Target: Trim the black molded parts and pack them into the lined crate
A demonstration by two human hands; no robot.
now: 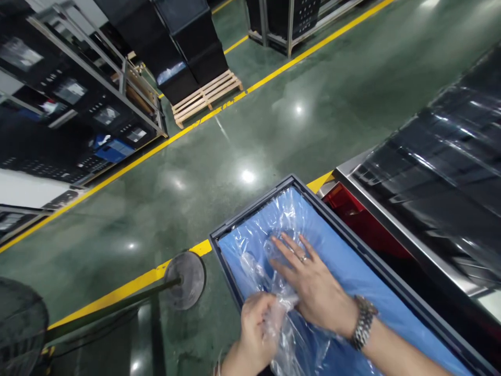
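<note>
Clear plastic film (289,339) lies crumpled over a blue sheet (352,261) inside a dark grey crate (368,243). My left hand (258,326), at the crate's near left edge, is closed round a bunch of the film. Just to its right, my right hand (307,279) rests on the film and blue sheet with its fingers spread; a ring and a metal watch (364,321) show on it.
Film-wrapped black goods (442,156) stand at the right beside a metal edge (407,243). A round stand base (185,280) and a fan (21,318) are at the lower left. Black boxes sit on a wooden pallet (207,96), near racks (129,89).
</note>
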